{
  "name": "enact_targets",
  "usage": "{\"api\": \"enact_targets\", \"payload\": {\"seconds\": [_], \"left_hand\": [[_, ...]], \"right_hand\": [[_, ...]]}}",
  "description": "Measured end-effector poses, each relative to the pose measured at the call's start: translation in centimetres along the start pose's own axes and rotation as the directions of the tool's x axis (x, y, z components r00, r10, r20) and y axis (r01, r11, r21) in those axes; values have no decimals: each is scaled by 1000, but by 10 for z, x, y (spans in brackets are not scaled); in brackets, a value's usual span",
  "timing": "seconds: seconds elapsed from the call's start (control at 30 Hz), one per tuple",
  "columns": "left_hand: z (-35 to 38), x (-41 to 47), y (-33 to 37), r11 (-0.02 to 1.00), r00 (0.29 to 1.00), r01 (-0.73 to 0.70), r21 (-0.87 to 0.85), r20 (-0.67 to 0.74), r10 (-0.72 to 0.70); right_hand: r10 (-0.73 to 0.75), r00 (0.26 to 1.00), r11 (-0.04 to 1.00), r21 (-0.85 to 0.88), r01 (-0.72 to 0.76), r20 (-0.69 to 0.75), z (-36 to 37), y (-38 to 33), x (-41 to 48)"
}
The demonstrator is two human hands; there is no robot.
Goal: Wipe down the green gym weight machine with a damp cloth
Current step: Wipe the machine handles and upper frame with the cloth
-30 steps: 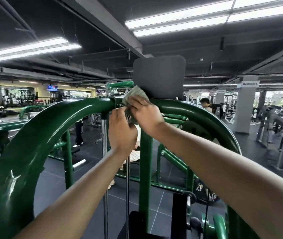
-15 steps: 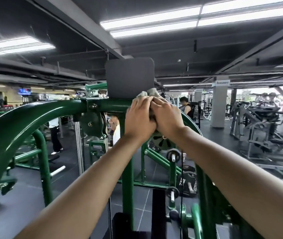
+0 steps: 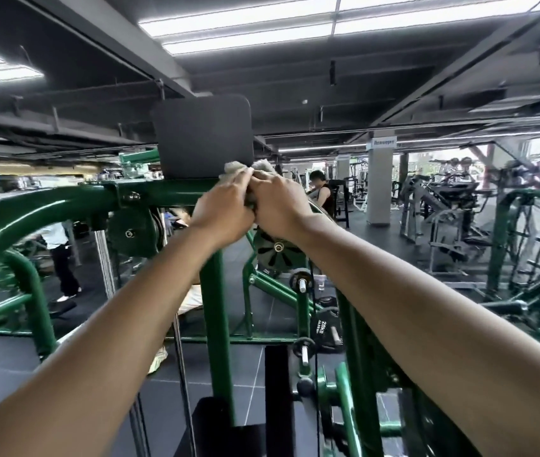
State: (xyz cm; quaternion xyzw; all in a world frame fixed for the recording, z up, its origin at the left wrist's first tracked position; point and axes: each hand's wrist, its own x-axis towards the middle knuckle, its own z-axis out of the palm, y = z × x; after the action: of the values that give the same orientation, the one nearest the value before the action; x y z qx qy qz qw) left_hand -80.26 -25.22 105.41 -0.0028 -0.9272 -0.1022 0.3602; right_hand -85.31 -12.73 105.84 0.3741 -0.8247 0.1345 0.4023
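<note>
Both hands, left (image 3: 225, 209) and right (image 3: 278, 206), clamped shut on the crumpled grey damp cloth (image 3: 239, 168) atop the glossy green tubular machine frame (image 3: 169, 192); soft, limp, probably best bunched.

You get bright ceiling strip lights (image 3: 248, 26), window glare at right, blurred hands (image 3: 225, 209), and bent edges.
</note>
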Motion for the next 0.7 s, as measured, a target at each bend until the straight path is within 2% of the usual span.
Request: {"api": "enact_targets", "payload": {"seconds": [0.23,0.4,0.57,0.63,0.7], "left_hand": [[27,4,57,992,991,-119,31,65,117],[63,-13,104,966,963,-253,50,108,247],[111,-29,131,884,855,-441,155,373,361],[113,-30,131,859,832,-484,168,393,392],[104,-26,129,839,836,-507,198,349,423]], "right_hand": [[150,987,983,116,-144,-48,3,50,-42],[305,945,899,364,-246,-115,18,84,-106],[498,867,786,425,-449,-6,34,96,-185],[538,842,744,446,-498,43,35,94,-193],[543,838,741,444,-504,45,28,93,-179]]}}
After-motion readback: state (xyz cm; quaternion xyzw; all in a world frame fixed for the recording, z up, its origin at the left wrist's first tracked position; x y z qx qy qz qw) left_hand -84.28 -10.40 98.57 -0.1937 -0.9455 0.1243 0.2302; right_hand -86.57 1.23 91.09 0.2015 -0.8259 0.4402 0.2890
